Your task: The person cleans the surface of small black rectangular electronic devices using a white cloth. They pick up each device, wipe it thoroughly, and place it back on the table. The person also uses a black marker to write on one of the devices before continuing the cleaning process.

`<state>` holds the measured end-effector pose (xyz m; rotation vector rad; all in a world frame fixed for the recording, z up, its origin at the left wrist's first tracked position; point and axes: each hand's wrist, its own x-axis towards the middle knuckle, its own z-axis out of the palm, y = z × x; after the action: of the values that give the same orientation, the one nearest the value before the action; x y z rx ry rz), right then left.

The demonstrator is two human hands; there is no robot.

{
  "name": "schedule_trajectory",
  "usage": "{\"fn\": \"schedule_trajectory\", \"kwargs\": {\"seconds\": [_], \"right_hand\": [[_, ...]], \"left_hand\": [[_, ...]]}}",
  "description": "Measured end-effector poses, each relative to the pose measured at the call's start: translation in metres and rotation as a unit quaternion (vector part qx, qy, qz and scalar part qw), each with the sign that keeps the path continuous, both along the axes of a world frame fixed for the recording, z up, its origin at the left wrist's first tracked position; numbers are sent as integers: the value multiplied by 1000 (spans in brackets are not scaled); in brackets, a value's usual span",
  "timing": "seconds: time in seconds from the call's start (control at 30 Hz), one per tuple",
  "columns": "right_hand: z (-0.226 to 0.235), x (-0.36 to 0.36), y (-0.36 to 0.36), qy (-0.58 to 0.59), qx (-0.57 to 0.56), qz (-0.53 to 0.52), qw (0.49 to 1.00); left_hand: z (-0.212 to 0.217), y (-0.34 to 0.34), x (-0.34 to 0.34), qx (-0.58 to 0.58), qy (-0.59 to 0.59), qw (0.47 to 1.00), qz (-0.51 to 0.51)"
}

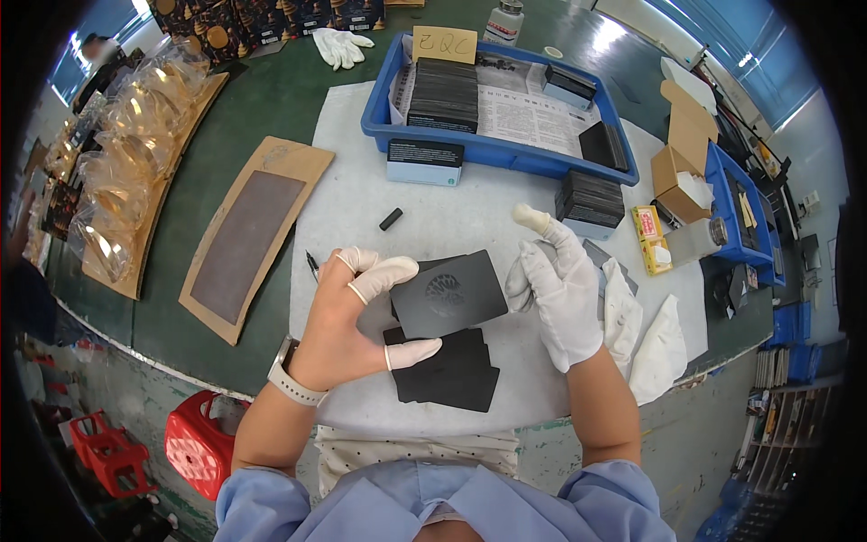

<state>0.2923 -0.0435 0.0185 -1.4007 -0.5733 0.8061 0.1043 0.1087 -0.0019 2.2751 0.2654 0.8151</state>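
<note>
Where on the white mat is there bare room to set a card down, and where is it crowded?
The white mat is bare left of the blue tray, and again between the small black cylinder and the boxed stack. It is crowded near the left hand, the right hand, the held black card, the card pile and the spare gloves.

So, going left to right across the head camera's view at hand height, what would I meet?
Clear plastic bags → brown cardboard sheet → left hand → black card → right hand → white cloths.

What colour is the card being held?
Matte black card with a round embossed emblem, seen in the head view.
</note>
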Motion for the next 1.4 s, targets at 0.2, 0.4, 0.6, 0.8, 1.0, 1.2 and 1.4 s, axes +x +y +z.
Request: {"fn": "schedule_trajectory", "kwargs": {"seconds": [0.2,0.4,0.6,0.8,1.0,1.2,1.4], "right_hand": [[-2,0,0,-10,7,9,1000],[-3,3,-4,24,3,52,998],[0,-12,7,-32,-49,49,997],[6,2,4,19,-65,-32,997],[3,-4,5,-3,-59,-9,998],[-13,-6,3,-12,-19,69,997],[-1,-17,6,33,-68,84,994]], "left_hand": [[-2,0,-1,4,-1,1000,-4],[0,-3,-2,-24,21,999,-16],[-1,-5,-2,-3,53,996,-74],[3,-6,-4,-18,60,996,-70],[1,-4,-3,-10,53,998,-46],[-2,-4,-3,13,45,999,-5],[-6,-3,0,43,27,998,26]]}}
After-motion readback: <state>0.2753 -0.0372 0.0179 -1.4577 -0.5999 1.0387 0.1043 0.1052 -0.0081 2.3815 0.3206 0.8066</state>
